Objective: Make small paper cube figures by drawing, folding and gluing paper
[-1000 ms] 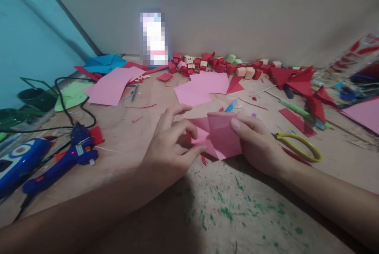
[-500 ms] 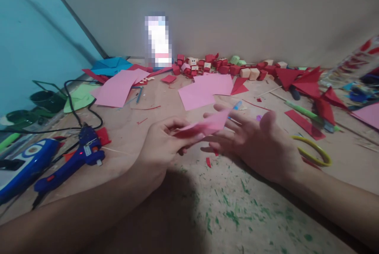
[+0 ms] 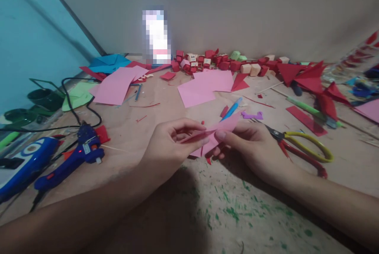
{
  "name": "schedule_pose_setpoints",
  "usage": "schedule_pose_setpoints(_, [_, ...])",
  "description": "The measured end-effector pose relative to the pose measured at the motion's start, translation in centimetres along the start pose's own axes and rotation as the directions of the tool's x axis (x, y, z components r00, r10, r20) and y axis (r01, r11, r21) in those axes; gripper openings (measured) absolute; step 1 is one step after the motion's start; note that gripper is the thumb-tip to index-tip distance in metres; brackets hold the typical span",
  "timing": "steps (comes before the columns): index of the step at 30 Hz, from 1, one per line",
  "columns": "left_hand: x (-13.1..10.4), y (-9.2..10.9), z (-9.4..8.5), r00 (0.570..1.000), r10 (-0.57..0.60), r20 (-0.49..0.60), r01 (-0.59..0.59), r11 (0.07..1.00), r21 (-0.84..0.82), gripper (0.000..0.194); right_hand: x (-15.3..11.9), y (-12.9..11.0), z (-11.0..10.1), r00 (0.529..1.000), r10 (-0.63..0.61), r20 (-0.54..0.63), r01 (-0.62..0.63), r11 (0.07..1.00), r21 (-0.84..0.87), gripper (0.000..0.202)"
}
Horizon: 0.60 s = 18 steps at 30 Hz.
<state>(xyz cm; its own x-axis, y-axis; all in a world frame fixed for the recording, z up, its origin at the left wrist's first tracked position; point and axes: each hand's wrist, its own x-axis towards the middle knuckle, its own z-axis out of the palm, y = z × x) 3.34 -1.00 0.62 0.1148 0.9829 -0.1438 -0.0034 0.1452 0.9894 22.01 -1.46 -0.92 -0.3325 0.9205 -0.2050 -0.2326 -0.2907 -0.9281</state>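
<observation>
A folded piece of pink paper (image 3: 211, 139) is held above the middle of the table. My left hand (image 3: 170, 139) pinches its left side between thumb and fingers. On the right side, my right hand (image 3: 251, 139) grips the same paper, its thumb on top and its fingers underneath. Just beyond the paper lie a blue pen (image 3: 232, 109) and a purple plastic piece (image 3: 251, 115). Scissors with yellow and red handles (image 3: 308, 143) rest beside my right hand, their blades partly hidden by it.
A blue glue gun (image 3: 78, 155) and a blue-and-white tool (image 3: 26, 163) lie at left with a black cord. Pink sheets (image 3: 197, 92) lie farther back, before a row of small paper cubes (image 3: 225, 64). A lit phone (image 3: 158, 37) leans against the wall. Red paper (image 3: 309, 76) lies back right.
My right hand was spread open beside the paper and is now closed on its right side. The pink paper has tilted and opened out a little. More of the scissors shows.
</observation>
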Motion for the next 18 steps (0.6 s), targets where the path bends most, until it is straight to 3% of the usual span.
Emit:
schedule_pose_setpoints(7, [-0.35, -0.21, 0.02, 0.998, 0.018, 0.068, -0.021, 0.999, 0.043, 0.011, -0.19, -0.32, 0.15, 0.997, -0.003, 0.078, 0.004, 1.000, -0.011, 0.017])
schedule_pose_setpoints(18, [-0.43, 0.45, 0.32, 0.982, 0.024, 0.189, -0.027, 1.000, 0.011, 0.018, -0.22, -0.58, 0.52, 0.997, 0.055, -0.049, -0.060, 0.994, -0.094, 0.028])
